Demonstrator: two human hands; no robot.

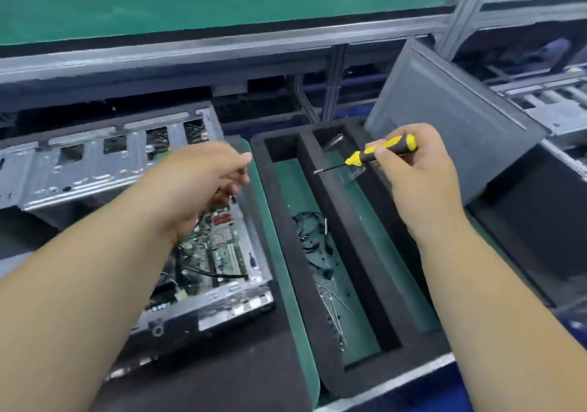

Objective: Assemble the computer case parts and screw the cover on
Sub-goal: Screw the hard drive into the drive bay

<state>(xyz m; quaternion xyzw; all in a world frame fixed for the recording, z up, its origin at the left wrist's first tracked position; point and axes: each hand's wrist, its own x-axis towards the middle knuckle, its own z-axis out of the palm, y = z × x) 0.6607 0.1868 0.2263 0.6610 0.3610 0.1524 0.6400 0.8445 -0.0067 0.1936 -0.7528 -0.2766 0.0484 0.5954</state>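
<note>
The screwdriver (378, 153), yellow and black in the handle, sits in the upper right of centre, gripped by the right hand (416, 173) with fingers curled around the handle. Its long axis runs from upper right to lower left, the thin dark shaft and tip pointing down-left over the black foam tray (293, 230). The right forearm rises from the lower right corner, the wrist bent slightly inward.

The open computer case (203, 252) lies in the left half of the frame, its long axis running from lower left toward upper right, the green circuit board (219, 249) showing inside and the perforated metal rear wall (104, 160) toward the upper left. The left hand (203, 182) hovers over the case's upper end, back of the hand to the camera, fingers loosely bent and reaching right; whether it pinches something small cannot be told. Its forearm crosses from the lower left corner.

The grey cover panel (451, 122) leans tilted in the upper right, behind the right hand. In the tray's left compartment lie dark cables (313, 230) on the green tabletop (276, 252) mat.
</note>
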